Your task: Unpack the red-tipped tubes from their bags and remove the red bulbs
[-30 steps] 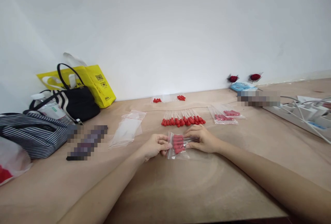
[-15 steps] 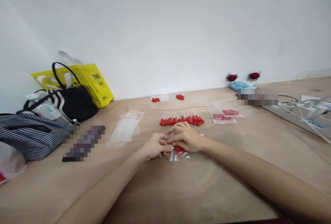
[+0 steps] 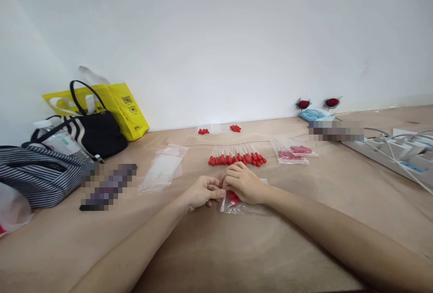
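Note:
A small clear zip bag (image 3: 233,202) with several red-capped droppers inside lies on the brown table (image 3: 257,248) in front of me. My left hand (image 3: 201,191) pinches the bag's left end with its fingers curled. My right hand (image 3: 241,182) rests on top of the bag, fingers bent and pressing down near the same end, fingertips almost touching the left hand. A row of loose red-capped droppers (image 3: 237,155) lies just beyond my hands.
Empty zip bags (image 3: 164,169) lie left of the row; filled bags (image 3: 292,153) lie right. Loose red caps (image 3: 218,129) sit by the wall. A striped bag (image 3: 40,173), black handbag (image 3: 94,132) and yellow bag (image 3: 125,108) crowd the left. A power strip with cables (image 3: 395,151) lies at right.
My right hand has slid left over the filled bag, from its right end to meet the left hand at the left end. The bag has stayed in place.

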Motion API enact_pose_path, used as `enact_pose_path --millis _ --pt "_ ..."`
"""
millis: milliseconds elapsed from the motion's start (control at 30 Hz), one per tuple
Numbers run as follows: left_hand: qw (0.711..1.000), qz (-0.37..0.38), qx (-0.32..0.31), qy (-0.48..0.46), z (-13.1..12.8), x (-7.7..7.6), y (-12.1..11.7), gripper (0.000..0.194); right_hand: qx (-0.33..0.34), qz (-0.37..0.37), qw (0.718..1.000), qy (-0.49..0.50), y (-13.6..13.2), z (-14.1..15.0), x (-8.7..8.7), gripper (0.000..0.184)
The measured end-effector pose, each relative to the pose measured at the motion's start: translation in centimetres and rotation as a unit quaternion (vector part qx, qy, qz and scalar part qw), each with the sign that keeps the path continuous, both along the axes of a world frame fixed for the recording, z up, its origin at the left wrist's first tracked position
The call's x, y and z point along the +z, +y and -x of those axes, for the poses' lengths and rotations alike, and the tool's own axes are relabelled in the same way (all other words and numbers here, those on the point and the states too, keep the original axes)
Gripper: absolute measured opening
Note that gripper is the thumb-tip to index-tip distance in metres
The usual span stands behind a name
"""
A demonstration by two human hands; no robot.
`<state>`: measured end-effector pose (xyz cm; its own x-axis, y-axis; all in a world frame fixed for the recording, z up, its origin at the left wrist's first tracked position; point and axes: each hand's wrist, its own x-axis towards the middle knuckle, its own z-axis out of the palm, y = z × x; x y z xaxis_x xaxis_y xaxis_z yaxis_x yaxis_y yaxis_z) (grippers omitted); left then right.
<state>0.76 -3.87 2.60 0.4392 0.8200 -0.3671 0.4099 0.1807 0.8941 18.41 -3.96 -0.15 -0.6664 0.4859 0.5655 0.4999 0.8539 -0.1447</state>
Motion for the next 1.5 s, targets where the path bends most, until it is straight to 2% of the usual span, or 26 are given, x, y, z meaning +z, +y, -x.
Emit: enact_pose_path --millis 200,367,500,633,800,1033,1167,1233,1300,1367,1500 --pt "0.997 0.041 0.023 -0.063 0.0 -0.4 0.1 0.043 -0.007 -0.031 0.999 -0.012 -0.2 -0.2 -0.1 0.016" --pt "0.989 0.046 0.039 -0.132 0.0 -1.2 0.0 0.041 -0.016 -0.011 1.0 -0.02 -0.7 0.2 0.4 0.016" --pt "0.987 0.063 0.052 -0.14 0.1 -1.4 0.1 0.038 -0.033 -0.003 0.999 -0.024 -0.9 0.5 0.2 0.014" --pt "0.985 0.062 0.083 -0.137 0.0 -1.4 0.1 0.044 -0.026 -0.066 0.997 0.0 -0.5 0.7 -0.4 0.015" --pt "0.984 0.024 0.107 -0.141 -0.3 -1.4 -0.3 0.047 -0.015 -0.138 0.99 0.017 -0.2 0.8 -1.1 0.015" --pt "0.98 -0.054 0.139 -0.129 -0.9 -2.1 -0.5 0.042 -0.027 -0.17 0.985 0.001 -0.5 0.7 -0.9 0.021" --pt "0.979 -0.078 0.155 -0.106 -0.7 -2.0 -0.3 0.033 -0.047 -0.117 0.992 0.025 -0.7 0.4 -0.5 0.02" --pt "0.983 -0.082 0.132 -0.1 -0.5 -2.0 -0.2 0.026 -0.044 -0.058 0.997 0.03 -0.9 0.1 -0.1 0.016" --pt "0.982 -0.122 0.114 -0.085 -0.3 -2.1 -0.1 0.016 -0.056 0.018 0.997 0.04 -1.4 -0.4 0.2 0.013" --pt "0.98 -0.164 0.102 -0.049 -0.1 -2.4 0.1 0.009 -0.077 0.088 0.992 0.052 -2.1 -1.2 0.3 0.026" --pt "0.978 -0.2 0.058 0.013 0.7 -2.8 0.4 0.022 -0.098 0.144 0.984 0.033 -3.5 -3.4 -0.3 0.053"
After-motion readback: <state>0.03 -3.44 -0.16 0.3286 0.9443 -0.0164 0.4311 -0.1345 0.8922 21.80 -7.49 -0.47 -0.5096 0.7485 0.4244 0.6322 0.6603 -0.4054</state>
